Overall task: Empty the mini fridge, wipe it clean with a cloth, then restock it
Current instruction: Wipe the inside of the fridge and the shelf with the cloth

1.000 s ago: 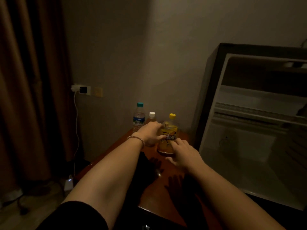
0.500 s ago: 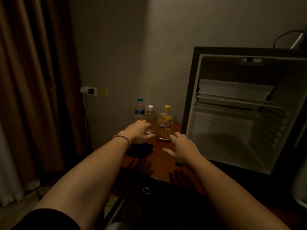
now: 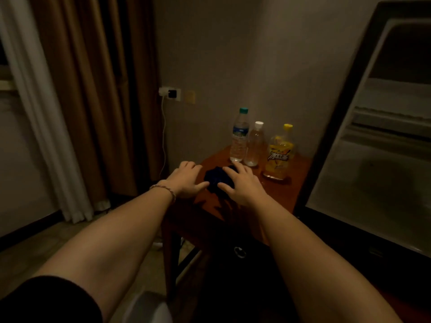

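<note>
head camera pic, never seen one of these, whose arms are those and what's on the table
The camera sits on a person's head and looks down, so the two arms are the wearer's own. Both reach over a small wooden table. The left hand is beside a dark blue cloth; the right hand lies on it with fingers spread. Neither hand grips anything. Behind the cloth stand three bottles: one with a green cap, a clear one and a yellow one. At right is the open fridge, with nothing visible inside.
</note>
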